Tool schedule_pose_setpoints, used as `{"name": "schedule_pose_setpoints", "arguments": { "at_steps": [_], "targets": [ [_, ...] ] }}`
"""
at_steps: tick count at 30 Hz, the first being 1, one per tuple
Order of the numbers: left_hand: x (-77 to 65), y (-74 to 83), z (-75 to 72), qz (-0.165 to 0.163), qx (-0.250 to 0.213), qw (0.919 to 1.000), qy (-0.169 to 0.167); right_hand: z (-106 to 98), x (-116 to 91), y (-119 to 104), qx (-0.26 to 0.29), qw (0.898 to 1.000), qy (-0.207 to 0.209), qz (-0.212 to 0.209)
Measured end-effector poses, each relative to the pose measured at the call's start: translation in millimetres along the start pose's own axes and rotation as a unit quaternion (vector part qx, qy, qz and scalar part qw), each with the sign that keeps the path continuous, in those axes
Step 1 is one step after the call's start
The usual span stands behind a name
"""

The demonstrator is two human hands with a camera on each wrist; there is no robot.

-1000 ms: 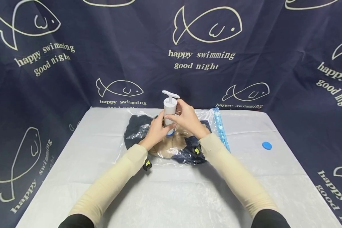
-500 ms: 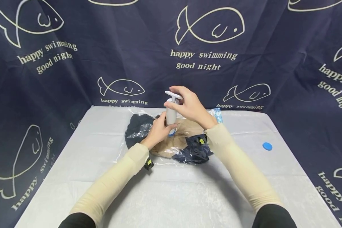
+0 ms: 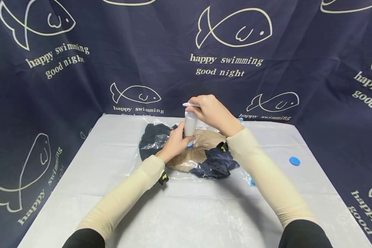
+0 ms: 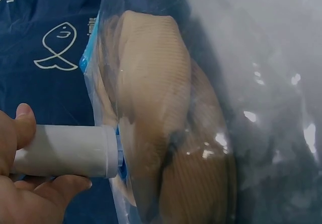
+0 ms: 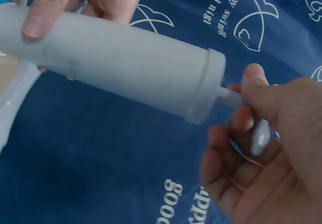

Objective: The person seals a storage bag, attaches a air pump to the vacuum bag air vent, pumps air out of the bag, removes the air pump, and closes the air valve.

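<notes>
A white hand pump (image 3: 190, 124) stands roughly upright on the blue valve (image 3: 190, 145) of a clear vacuum storage bag (image 3: 186, 176). My left hand (image 3: 174, 143) grips the lower part of its barrel, thumb and fingers on either side in the left wrist view. Up at the top, my right hand (image 3: 212, 112) holds the pump's T-shaped handle (image 5: 260, 137), fingers curled round it. A short length of rod shows between handle and barrel in the right wrist view. Inside the bag lie folded tan ribbed clothes (image 4: 151, 73) and dark clothes (image 3: 215, 163).
A round blue cap (image 3: 295, 161) lies on the white-covered table (image 3: 186, 213) to the right. The bag's blue zip edge (image 3: 252, 181) shows partly from behind the right forearm. A dark blue fish-print curtain (image 3: 173, 51) hangs behind and at the sides.
My right hand has gone from the pump's barrel up to its handle and now holds it. My left hand keeps its grip on the barrel. The head view has shifted slightly.
</notes>
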State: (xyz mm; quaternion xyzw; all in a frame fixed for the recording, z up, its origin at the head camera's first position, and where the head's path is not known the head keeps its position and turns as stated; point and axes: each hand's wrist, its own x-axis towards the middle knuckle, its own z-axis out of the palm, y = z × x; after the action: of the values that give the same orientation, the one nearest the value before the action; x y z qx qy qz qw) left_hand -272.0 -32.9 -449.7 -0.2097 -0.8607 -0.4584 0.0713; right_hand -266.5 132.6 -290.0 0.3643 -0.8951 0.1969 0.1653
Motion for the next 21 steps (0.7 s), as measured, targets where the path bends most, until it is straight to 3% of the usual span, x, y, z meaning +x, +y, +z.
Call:
{"name": "schedule_pose_setpoints", "arguments": {
  "at_steps": [5,9,16,21],
  "targets": [
    [-1.0,2.5,0.6,0.005,-0.004,1.0,0.0,-13,4,-4,-0.046,0.998,-0.019,-0.027],
    [-1.3,1.4,0.3,0.002,0.004,1.0,-0.001,-24,8,-9,-0.066,0.997,0.002,-0.042],
    [-1.4,-0.1,-0.1,0.008,0.014,0.9999,0.004,-45,17,-17,-0.055,0.99,0.101,-0.081],
    [-3.2,1.4,-0.6,0.004,0.019,0.9998,0.009,-56,22,-22,-0.044,0.974,0.198,-0.104]
  ]
}}
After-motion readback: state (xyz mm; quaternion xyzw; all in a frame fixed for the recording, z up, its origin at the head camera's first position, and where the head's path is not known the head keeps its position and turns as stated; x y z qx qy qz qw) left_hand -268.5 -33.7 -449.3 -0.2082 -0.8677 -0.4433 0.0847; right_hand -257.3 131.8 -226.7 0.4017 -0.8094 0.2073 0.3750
